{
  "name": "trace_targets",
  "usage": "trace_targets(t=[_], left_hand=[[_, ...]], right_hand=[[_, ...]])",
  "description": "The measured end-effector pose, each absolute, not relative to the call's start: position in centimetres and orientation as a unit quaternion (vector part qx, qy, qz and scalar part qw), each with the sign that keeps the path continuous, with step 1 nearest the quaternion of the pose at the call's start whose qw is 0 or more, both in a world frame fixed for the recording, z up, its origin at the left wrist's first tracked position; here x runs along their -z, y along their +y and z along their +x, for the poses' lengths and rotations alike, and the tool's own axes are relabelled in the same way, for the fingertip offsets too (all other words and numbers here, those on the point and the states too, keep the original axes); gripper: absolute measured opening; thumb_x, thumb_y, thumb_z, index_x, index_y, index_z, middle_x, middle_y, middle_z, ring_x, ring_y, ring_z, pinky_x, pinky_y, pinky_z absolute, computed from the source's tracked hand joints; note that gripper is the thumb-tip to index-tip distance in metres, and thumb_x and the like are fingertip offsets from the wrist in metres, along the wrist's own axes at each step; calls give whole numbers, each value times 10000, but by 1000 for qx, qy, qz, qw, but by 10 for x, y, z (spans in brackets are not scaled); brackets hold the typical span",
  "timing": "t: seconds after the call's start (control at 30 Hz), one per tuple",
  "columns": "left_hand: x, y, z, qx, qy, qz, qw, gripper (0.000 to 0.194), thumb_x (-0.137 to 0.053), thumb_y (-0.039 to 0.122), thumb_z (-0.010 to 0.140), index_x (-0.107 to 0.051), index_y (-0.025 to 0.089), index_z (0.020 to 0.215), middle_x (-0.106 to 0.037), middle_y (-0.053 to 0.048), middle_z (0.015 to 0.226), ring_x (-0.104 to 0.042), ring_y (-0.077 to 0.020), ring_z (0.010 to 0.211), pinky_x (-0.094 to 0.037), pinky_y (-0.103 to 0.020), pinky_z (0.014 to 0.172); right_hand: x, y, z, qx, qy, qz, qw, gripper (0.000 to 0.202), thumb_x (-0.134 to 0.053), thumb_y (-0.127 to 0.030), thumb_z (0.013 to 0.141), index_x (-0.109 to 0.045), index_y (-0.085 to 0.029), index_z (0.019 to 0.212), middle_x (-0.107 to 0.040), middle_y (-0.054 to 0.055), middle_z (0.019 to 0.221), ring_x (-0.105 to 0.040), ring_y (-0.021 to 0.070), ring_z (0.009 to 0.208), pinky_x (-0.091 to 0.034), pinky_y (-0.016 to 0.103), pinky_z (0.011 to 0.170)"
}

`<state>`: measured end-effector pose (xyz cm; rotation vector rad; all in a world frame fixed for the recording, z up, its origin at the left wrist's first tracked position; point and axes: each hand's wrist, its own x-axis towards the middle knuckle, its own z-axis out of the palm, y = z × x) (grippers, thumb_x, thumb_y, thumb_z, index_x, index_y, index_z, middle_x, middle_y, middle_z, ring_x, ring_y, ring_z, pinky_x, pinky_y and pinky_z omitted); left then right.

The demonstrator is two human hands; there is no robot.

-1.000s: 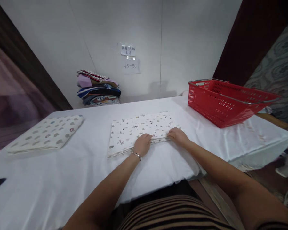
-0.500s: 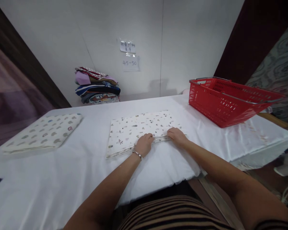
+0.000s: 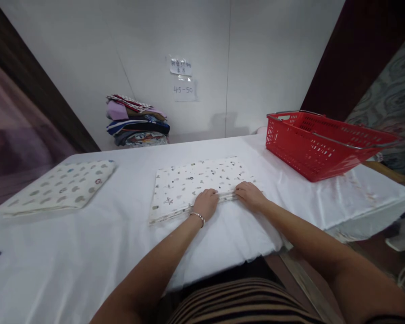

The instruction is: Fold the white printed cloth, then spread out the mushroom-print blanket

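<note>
In the head view, a folded white cloth [image 3: 189, 182] with small scattered prints lies flat in the middle of the table. My left hand [image 3: 205, 203], with a bracelet at the wrist, grips its near edge around the middle. Farther right along that same edge, my right hand [image 3: 249, 195] has its fingers closed on the cloth, thumb hidden underneath. The folded layers show between the two hands and left of my left hand. A second folded cloth [image 3: 62, 185], cream with grey-brown motifs, rests at the left of the table.
A red plastic basket [image 3: 303, 148] with metal handles stands at the table's right. Behind the far edge is a pile of folded fabrics [image 3: 138, 121] against the wall. Two paper signs [image 3: 184, 90] hang there. White cloth covers the table [image 3: 97, 252].
My left hand has slid slightly right along the cloth's near edge, closer to my right hand. My right hand and the cloth look almost unmoved.
</note>
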<state>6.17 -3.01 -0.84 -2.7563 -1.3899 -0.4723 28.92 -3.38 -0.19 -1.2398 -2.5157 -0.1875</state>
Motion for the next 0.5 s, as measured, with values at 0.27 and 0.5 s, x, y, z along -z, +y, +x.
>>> trace_targets(t=[0.27, 0.5], left_hand=[[6, -30, 66, 131, -450, -883, 8, 183, -472, 241, 858, -631, 192, 934, -566, -50, 1131, -486, -212, 1024, -403, -355, 862], [0, -31, 72, 120, -464, -878, 7, 233, -395, 190, 879, -626, 187, 912, -576, -51, 1115, -496, -201, 1016, -406, -349, 850]], right_hand=[[9, -25, 292, 84, -889, -426, 143, 238, -431, -215, 912, -659, -192, 850, -608, 53, 935, -472, 179, 892, -331, 295, 753], [8, -27, 292, 80, -890, -427, 139, 205, -445, -211, 902, -649, -191, 915, -598, 49, 963, -469, 179, 913, -340, 297, 778]])
